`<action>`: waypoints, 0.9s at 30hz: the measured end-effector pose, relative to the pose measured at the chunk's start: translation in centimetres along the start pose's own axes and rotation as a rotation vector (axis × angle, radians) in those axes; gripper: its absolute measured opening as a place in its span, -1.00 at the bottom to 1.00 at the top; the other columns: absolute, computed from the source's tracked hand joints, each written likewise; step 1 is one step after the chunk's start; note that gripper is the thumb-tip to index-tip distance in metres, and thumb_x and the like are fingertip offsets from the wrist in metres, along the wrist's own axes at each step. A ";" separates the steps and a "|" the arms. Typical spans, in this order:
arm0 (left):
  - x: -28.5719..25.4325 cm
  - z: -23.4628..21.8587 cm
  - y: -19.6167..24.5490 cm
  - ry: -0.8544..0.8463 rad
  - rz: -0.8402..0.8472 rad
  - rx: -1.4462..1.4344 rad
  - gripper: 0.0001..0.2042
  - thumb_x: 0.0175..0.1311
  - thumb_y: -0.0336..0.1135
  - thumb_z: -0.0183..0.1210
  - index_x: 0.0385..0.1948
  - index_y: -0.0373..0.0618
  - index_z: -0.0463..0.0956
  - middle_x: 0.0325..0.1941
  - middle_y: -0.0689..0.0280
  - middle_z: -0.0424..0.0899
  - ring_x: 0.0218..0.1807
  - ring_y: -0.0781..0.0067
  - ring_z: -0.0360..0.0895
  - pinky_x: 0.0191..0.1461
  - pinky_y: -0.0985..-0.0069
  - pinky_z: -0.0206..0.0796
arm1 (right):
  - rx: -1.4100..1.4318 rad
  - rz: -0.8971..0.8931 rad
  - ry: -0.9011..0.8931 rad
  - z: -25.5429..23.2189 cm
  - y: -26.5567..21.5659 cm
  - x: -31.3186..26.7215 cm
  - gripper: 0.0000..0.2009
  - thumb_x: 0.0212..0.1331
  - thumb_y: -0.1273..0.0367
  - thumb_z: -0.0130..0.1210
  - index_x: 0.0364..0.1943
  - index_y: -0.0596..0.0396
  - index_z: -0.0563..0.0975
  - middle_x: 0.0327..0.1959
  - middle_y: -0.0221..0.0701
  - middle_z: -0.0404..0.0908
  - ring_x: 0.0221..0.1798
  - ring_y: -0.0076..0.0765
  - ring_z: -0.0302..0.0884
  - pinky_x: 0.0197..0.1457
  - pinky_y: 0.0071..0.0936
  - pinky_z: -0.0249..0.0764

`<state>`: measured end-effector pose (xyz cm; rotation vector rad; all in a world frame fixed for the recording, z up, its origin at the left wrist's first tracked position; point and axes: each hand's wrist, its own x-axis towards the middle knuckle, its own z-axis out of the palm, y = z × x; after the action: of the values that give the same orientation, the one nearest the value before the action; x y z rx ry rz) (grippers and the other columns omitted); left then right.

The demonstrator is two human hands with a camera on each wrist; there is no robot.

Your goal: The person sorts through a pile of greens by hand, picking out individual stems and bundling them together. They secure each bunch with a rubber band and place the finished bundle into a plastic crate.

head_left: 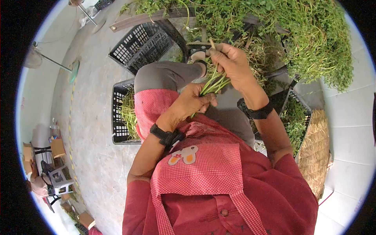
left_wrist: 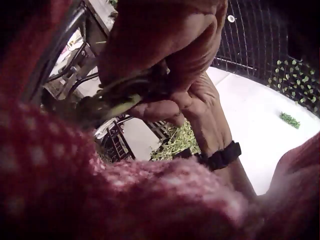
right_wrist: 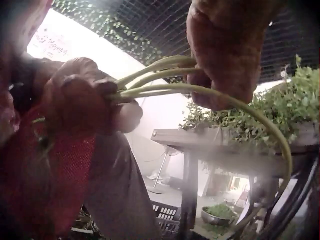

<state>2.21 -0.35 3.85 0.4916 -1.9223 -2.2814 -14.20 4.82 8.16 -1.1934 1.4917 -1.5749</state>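
Stems are strung between both hands: thicker bunched part in the left hand, upper part in the right hand. In the head view the long axis is slanted, lower left to upper right, and both hands are touched by the bunch, so neither is nearer. Key relation, as judged: the short exposed length between the two grips, with the right hand set above and farther from the body.

Left fingers are curled round the bunch. On the right, stems are pinched between thumb and fingers; exact fingertip contact is hidden. One pale, thicker end is seen poking up past the right hand. In the right wrist view, one long stem is bent into an arc beyond that hand; the left wrist view is too dark and blurred for detail.

Materials: stems are slim, round, smooth, pale green, and judged pliant from the arc. Checked cloth apron is creased below the hands. Leafy heap is fine-leaved, tangled. Crate beside the left knee is black plastic, slotted, with greens inside. Straw mat is coarse, ribbed.
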 end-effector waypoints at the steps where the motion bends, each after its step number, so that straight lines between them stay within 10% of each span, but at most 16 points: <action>1: 0.0 -0.1 0.0 -0.002 0.005 -0.002 -0.83 0.24 -0.40 0.06 -0.19 -0.24 0.49 -0.47 0.37 0.60 -0.60 0.74 0.35 -0.55 0.76 0.20 | 0.166 0.045 0.036 -0.1 -0.1 0.1 -0.82 0.18 0.31 0.08 -0.30 0.13 0.56 -0.58 -0.59 0.44 -0.60 -0.76 0.25 -0.58 -0.75 0.12; 6: -0.7 -0.5 0.4 -0.025 -0.034 -0.138 -0.78 0.24 -0.40 0.04 -0.12 -0.27 0.45 -0.38 0.34 0.60 -0.54 0.71 0.39 -0.46 0.74 0.25 | 0.325 0.221 0.117 0.0 0.0 -0.1 -0.82 0.19 0.29 0.07 -0.30 0.11 0.56 -0.58 -0.62 0.41 -0.60 -0.77 0.22 -0.59 -0.76 0.09; 15: 0.1 -0.4 0.1 -0.140 -0.098 -0.774 -0.70 0.28 -0.13 0.05 -0.20 -0.21 0.46 -0.62 0.49 0.37 -0.66 0.73 0.15 -0.63 0.74 -0.07 | 0.207 0.036 0.015 1.2 1.6 -0.8 -0.79 0.21 0.27 0.03 -0.38 0.12 0.53 -0.61 -0.64 0.37 -0.61 -0.80 0.18 -0.57 -0.76 0.09; 19: 0.2 -0.5 0.2 -0.117 -0.067 -0.547 -0.64 0.31 -0.10 -0.01 -0.17 -0.27 0.46 -0.68 0.53 0.18 -0.67 0.73 0.01 -0.60 0.73 -0.13 | 0.281 0.040 0.057 1.1 1.4 -1.0 -0.75 0.25 0.25 -0.01 -0.24 0.17 0.53 -0.59 -0.59 0.40 -0.60 -0.76 0.24 -0.55 -0.77 0.16; 27: 0.4 -0.2 0.7 -0.134 -0.099 -0.306 -0.76 0.23 -0.30 0.10 -0.22 -0.32 0.45 -0.46 0.29 0.59 -0.46 0.56 0.52 -0.34 0.68 0.40 | 0.186 -0.020 0.052 0.6 1.7 -1.4 -0.77 0.23 0.27 0.01 -0.22 0.12 0.58 -0.61 -0.63 0.40 -0.60 -0.78 0.25 -0.56 -0.76 0.17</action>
<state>1.79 -0.76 4.43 0.4143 -1.5866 -2.6718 -13.32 5.66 6.19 -1.0716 1.3360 -1.7281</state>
